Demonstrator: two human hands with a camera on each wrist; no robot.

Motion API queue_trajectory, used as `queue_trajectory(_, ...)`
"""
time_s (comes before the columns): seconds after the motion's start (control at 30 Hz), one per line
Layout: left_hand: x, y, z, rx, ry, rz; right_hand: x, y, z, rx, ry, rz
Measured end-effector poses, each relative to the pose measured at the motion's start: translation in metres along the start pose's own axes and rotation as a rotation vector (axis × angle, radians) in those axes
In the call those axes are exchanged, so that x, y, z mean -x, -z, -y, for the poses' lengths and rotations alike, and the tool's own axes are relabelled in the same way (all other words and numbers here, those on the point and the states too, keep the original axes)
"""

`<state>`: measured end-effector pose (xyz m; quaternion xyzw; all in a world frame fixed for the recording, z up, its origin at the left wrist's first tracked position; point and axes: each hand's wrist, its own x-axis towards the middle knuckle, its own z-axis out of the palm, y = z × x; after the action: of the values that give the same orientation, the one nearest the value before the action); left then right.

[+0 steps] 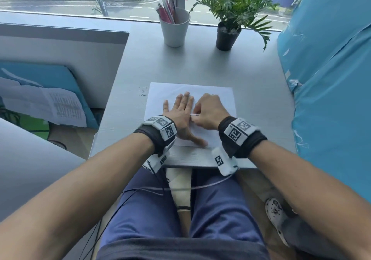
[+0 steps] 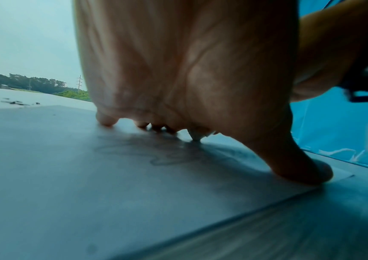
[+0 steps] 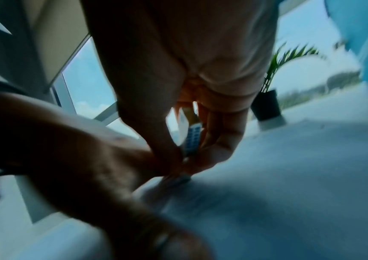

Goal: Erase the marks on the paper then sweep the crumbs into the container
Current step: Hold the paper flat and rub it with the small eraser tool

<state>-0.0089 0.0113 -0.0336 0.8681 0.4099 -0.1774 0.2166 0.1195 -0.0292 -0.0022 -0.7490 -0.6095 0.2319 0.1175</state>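
A white sheet of paper (image 1: 220, 99) lies on the grey table (image 1: 200, 64). My left hand (image 1: 181, 111) presses flat on it with straight, spread fingers. Close beside it, my right hand (image 1: 208, 111) pinches a white eraser (image 3: 192, 139) in a blue-and-white sleeve, tip down on the sheet. In the left wrist view the eraser tip (image 2: 197, 136) touches the paper (image 2: 67, 184) beside faint grey pencil marks (image 2: 156, 154). Dark crumbs (image 1: 143, 92) lie on the table just off the sheet's far left corner. The crumbs (image 2: 12, 102) also show in the left wrist view.
A white cup (image 1: 174, 32) holding pens stands at the far edge by the window. A black pot with a green plant (image 1: 226, 36) stands to its right. Blue wrapped material (image 1: 331, 78) borders the table's right side. The table's left edge drops to the floor.
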Motion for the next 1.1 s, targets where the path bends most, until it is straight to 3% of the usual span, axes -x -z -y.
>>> queue_trajectory(0.07,0.001,0.000,0.000,0.000,-0.003,0.002,-0.007,0.010,-0.009,-0.053,-0.077,-0.027)
queue_trajectory(0.13,0.002,0.000,0.000,0.000,0.000,-0.004,-0.015,0.019,-0.018,-0.114,-0.159,-0.151)
queue_trajectory(0.27,0.001,0.000,0.001,0.002,-0.013,0.002,0.003,0.001,-0.002,-0.042,0.019,0.019)
queue_trajectory(0.3,0.001,-0.001,0.002,0.005,-0.018,-0.004,0.001,0.005,-0.003,-0.059,-0.001,0.022)
queue_trajectory(0.4,0.002,-0.003,0.003,0.010,-0.018,-0.024,-0.014,0.022,-0.020,-0.119,-0.134,-0.150)
queue_trajectory(0.53,0.000,-0.003,0.005,-0.001,-0.032,-0.023,0.002,0.006,-0.005,-0.029,0.040,0.038)
queue_trajectory(0.57,0.000,-0.003,0.006,-0.001,-0.034,-0.021,0.002,0.009,-0.007,-0.050,0.021,0.054)
queue_trajectory(0.7,0.000,-0.004,0.005,-0.004,-0.022,-0.031,-0.010,0.023,-0.024,-0.123,-0.113,-0.139)
queue_trajectory(0.8,-0.002,-0.004,0.005,-0.021,-0.039,-0.015,0.012,0.003,-0.005,-0.041,0.063,0.077)
queue_trajectory(0.87,-0.002,-0.003,0.006,-0.019,-0.043,-0.012,0.008,0.007,-0.013,-0.064,0.020,0.072)
queue_trajectory(0.97,-0.001,-0.003,0.003,-0.003,-0.028,-0.027,-0.001,0.017,-0.025,-0.130,-0.077,-0.083)
queue_trajectory(1.1,-0.004,-0.003,0.002,-0.021,-0.026,-0.003,0.023,0.005,-0.007,-0.055,0.081,0.143)
